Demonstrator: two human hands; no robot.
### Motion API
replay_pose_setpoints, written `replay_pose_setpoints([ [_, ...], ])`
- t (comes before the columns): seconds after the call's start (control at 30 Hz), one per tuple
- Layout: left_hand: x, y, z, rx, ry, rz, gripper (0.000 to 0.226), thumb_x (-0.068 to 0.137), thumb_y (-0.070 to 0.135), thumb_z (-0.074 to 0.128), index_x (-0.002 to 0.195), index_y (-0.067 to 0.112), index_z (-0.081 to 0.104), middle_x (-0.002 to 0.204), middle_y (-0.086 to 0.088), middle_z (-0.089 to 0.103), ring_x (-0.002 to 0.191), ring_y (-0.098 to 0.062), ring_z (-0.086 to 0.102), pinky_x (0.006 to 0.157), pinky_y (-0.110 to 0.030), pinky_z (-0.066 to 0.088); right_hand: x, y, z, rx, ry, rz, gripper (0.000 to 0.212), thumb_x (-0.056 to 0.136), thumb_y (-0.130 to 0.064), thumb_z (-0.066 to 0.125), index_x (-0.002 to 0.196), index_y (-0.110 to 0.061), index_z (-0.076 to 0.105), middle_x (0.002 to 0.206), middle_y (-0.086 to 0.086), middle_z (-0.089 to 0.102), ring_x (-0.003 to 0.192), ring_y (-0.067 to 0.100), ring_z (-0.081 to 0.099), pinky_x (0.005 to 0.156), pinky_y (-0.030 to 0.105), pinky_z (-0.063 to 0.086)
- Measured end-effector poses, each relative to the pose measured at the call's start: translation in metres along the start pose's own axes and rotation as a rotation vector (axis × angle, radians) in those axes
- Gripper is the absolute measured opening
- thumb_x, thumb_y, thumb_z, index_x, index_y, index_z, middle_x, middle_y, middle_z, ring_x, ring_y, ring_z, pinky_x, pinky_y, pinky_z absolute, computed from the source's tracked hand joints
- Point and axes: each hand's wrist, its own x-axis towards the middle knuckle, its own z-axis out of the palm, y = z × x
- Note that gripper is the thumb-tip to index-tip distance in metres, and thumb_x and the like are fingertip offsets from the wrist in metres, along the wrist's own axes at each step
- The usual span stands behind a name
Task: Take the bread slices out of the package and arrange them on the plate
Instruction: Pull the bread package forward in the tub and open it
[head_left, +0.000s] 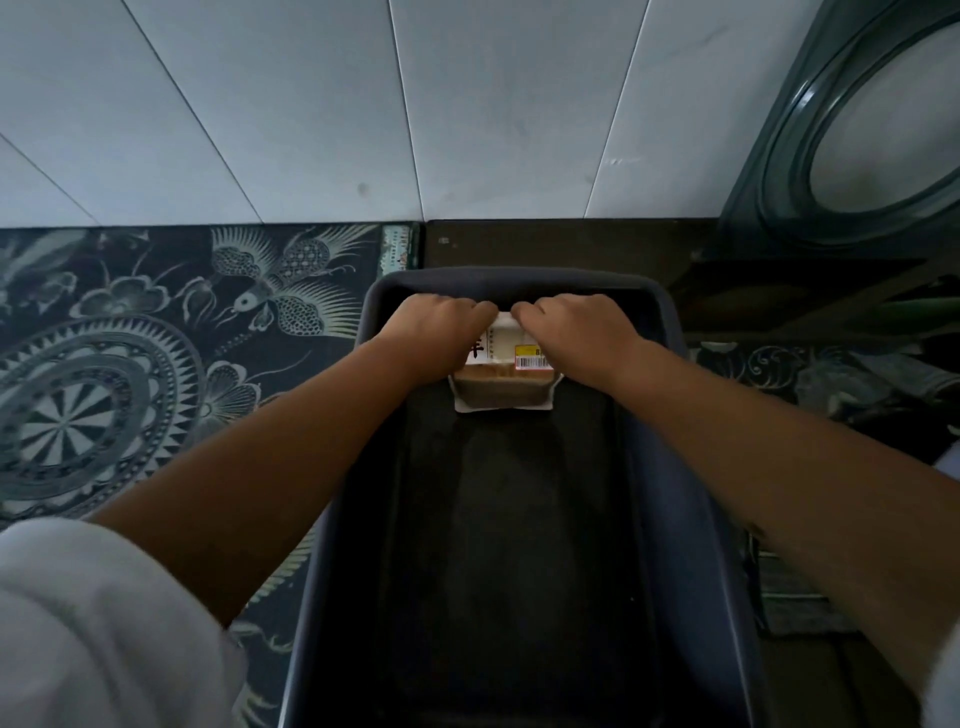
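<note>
We are seeing only part of the bread package (503, 371): its far end is hiding under our knuckles, and the print on its label is too small to read. Our left hand (436, 325) and right hand (574, 327) are curling knuckles-up, each grip pinching the package's far end. The package is lying at the far end of the dark tray (670, 467), long axis running away from us.

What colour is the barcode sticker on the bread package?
Yellow with a pink-red border, on the bread package; head view.
</note>
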Motion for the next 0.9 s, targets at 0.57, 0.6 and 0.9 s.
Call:
replay_pose_setpoints([
  [0.57, -0.189, 0.120, -0.002, -0.119, 0.132, 0.149, 0.046, 0.067, 0.015, 0.079, 0.107, 0.019, 0.056, 0.087, -0.002, 0.065, 0.077, -0.022, 0.061, 0.066, -0.034, 0.047, -0.168, -0.136, -0.046, 0.110, 0.049, -0.075, 0.026, 0.082, -0.024, 0.073, 0.103, -0.015, 0.059, 0.079, 0.004, 0.066, 0.062, 0.019, 0.061, 0.048, 0.032, 0.052],
  [0.6, -0.200, 0.127, 0.001, -0.128, 0.107, 0.147, 0.048, 0.068, 0.017, 0.079, 0.109, 0.020, 0.054, 0.091, -0.002, 0.065, 0.080, -0.021, 0.061, 0.068, -0.034, 0.047, -0.179, -0.146, -0.048, 0.119, 0.054, -0.072, 0.028, 0.079, -0.023, 0.075, 0.101, -0.015, 0.061, 0.077, 0.004, 0.066, 0.060, 0.019, 0.061, 0.045, 0.030, 0.050],
  [0.9, -0.278, 0.174, 0.011, -0.158, 0.066, 0.091, 0.047, 0.073, 0.020, 0.073, 0.112, 0.021, 0.047, 0.106, -0.006, 0.050, 0.089, -0.024, 0.054, 0.071, -0.038, 0.050, -0.250, -0.210, -0.059, 0.095, 0.004, 0.006, 0.046, 0.074, -0.025, 0.079, 0.112, -0.010, 0.057, 0.089, 0.008, 0.070, 0.073, 0.023, 0.066, 0.050, 0.035, 0.055],
])
